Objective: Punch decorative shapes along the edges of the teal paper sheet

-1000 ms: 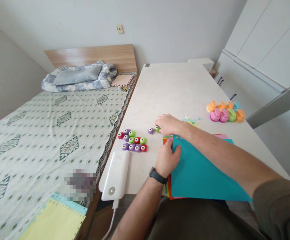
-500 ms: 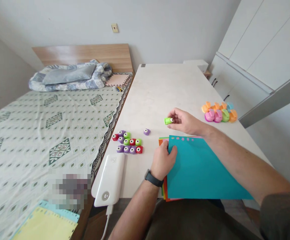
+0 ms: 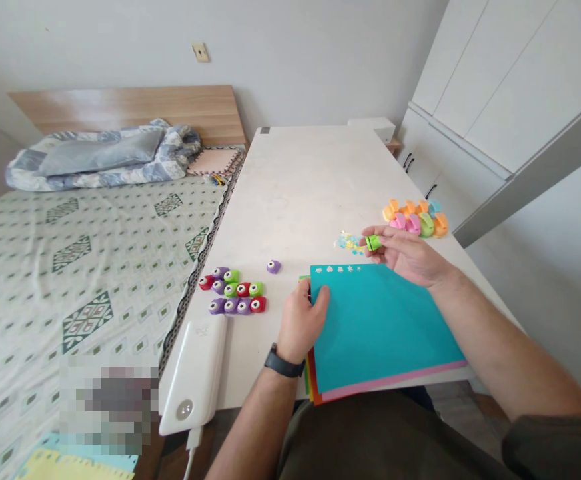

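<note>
My right hand (image 3: 410, 252) holds a small green craft punch (image 3: 371, 243) just above the top edge of a blue sheet of paper (image 3: 385, 327). A row of small punched shapes runs along that sheet's upper left edge. My left hand (image 3: 304, 320) pinches the sheet's left side between thumb and fingers. Pink, orange, yellow and green sheets show under the blue one. Tiny yellow, blue and white paper cut-outs (image 3: 349, 243) lie scattered beside the green punch. A lone purple punch (image 3: 273, 267) stands left of the sheet.
Several red, purple and green punches (image 3: 231, 289) stand in rows at the left. A white power bank (image 3: 195, 377) with a cable lies at the table's near left corner. Bigger orange, pink, green and blue punches (image 3: 413, 217) sit at the right. A bed (image 3: 115, 233) adjoins the table.
My right hand has moved right with the green punch and turned it, uncovering the paper cut-outs. The blue sheet has shifted over the others, showing pink at its lower edge. The view has swung right.
</note>
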A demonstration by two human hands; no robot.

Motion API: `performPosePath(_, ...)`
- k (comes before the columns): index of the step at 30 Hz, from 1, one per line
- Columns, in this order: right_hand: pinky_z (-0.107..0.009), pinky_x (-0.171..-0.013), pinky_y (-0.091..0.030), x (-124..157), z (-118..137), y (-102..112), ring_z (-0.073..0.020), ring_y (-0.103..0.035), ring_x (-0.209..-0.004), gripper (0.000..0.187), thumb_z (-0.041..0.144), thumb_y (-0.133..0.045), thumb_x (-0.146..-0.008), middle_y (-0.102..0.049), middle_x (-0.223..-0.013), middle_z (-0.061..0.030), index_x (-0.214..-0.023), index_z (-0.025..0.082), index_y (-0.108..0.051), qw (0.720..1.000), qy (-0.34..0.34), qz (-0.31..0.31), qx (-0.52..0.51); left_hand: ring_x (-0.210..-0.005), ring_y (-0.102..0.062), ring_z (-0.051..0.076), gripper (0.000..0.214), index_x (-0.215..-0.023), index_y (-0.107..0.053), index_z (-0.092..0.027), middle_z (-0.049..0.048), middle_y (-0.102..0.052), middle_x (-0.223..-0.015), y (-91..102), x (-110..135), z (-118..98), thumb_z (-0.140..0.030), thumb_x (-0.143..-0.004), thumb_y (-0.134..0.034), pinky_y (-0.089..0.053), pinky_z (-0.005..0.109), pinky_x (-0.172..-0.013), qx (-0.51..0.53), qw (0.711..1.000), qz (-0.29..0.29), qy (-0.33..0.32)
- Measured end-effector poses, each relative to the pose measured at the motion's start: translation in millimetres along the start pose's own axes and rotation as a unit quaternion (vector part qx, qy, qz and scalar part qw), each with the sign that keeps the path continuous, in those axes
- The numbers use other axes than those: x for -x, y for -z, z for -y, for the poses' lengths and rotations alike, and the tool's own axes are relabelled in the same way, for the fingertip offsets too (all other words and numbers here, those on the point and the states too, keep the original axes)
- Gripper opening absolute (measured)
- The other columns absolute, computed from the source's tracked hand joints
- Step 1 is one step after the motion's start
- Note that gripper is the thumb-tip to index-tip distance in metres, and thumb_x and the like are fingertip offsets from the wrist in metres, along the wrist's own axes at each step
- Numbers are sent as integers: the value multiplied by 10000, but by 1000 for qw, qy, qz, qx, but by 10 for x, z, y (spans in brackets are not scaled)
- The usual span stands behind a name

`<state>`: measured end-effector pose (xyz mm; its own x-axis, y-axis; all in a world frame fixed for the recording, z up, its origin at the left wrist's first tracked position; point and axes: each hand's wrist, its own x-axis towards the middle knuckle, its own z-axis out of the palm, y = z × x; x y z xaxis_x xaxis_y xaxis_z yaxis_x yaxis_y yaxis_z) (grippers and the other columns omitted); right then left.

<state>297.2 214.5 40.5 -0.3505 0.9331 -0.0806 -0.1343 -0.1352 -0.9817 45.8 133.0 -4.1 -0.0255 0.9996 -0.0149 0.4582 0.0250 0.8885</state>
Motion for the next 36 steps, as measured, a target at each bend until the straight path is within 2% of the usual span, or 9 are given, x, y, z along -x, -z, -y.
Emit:
performPosePath(2,-348,-744,-522,3,-48,88,-223,-676,-944,370,394,-661,-927,-713,-1140,-110,-1250,216,-680,1000,1,-13,6,-685,-511,140,262,-898,-630,-185,-19,-602,-749,4,-6,7,-421,-980,-552,-347,258,-627,8,1000,-5,0)
performPosePath(6,-318,-736,-515,-1,-175,207,-206,-673,-949,464,357,-765,-866,-713,-1073,-72,-1304,246,-665,999,13,-22,-20,-699,-529,140,279,-951,-648,-178,-4,-636,-788,2,-10,33,-438,-984,-554,-373,248,-625,23,1000,3,3)
performPosePath(10,-282,-729,-503,-5,-275,264,-162,-650,-875,432,312,-846,-801,-683,-983,-30,-1204,231,-715,999,14,-21,-29,-719,-548,144,292,-996,-656,-180,4,-654,-815,-4,-13,50,-453,-985,-556,-405,251,-643,29,999,14,7)
performPosePath(13,-288,-790,-513,-21,-322,295,-148,-633,-855,462,301,-879,-764,-680,-976,-13,-1192,236,-717,999,28,-22,15,-748,-568,151,290,-1010,-655,-181,9,-667,-844,1,-19,37,-456,-978,-568,-426,252,-661,43,999,19,10)
performPosePath(16,-303,-841,-516,-49,-362,320,-167,-639,-915,534,324,-894,-740,-697,-1064,-24,-1234,245,-706,996,43,-32,77,-732,-569,151,296,-1006,-655,-182,10,-668,-841,24,-29,-12,-466,-966,-583,-425,248,-633,57,998,29,20)
performPosePath(20,-299,-755,-503,-65,-381,342,-157,-604,-810,607,395,-865,-765,-695,-1072,-27,-1326,248,-684,986,52,-22,158,-653,-531,137,289,-978,-657,-191,-3,-640,-780,79,-65,-120,-472,-954,-593,-395,243,-564,59,997,53,20)
performPosePath(24,-299,-714,-471,-51,-339,357,-141,-543,-735,625,425,-831,-798,-697,-1068,-31,-1375,244,-673,968,70,-8,242,-624,-510,141,251,-883,-654,-198,-13,-590,-692,139,-125,-210,-447,-908,-644,-394,242,-550,53,998,41,14)
performPosePath(31,-378,-935,-476,-52,-308,380,-233,-634,-997,564,435,-778,-838,-696,-1318,-52,-1373,278,-687,940,89,0,329,-628,-511,155,249,-833,-639,-211,-19,-540,-636,176,-163,-216,-454,-880,-676,-422,250,-562,57,997,49,-1)
performPosePath(36,-428,-1017,-462,-52,-332,399,-281,-639,-1128,591,439,-774,-843,-699,-1332,-59,-1403,285,-667,937,77,28,339,-637,-516,158,261,-890,-659,-211,-8,-565,-669,132,-124,-145,-472,-892,-660,-431,253,-562,77,996,54,1)
